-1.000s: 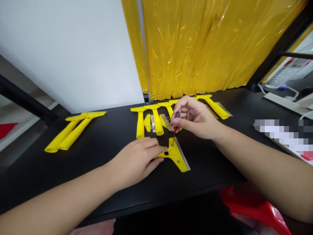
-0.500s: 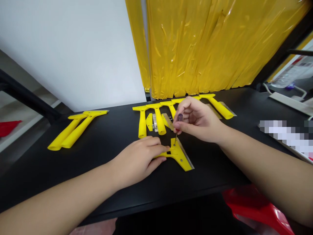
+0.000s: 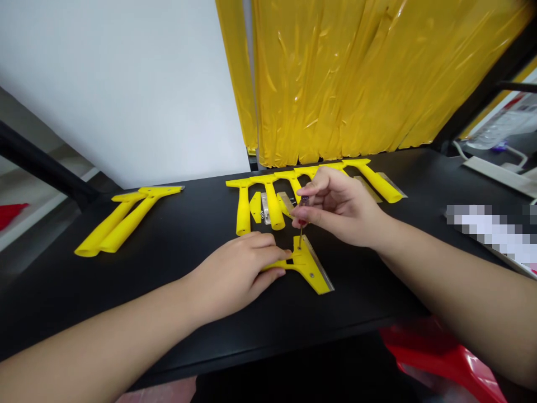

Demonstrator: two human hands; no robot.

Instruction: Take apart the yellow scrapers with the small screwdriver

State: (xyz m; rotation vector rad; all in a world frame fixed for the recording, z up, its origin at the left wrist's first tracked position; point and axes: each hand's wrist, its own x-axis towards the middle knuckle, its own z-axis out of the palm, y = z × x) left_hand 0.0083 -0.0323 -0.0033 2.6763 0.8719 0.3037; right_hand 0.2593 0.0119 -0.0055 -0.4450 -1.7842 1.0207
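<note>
The left hand holds a yellow scraper by its handle, flat on the surface; the right hand pinches a screwdriver, its tip at the scraper's farther screw. Beyond the scraper lies a row of yellow handles; well left of it, two more scrapers

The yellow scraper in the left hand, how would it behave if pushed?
The scraper is probably stiff, its wide end showing no visible bend. It seems unlikely to roll, since that end looks broad and flat.
</note>
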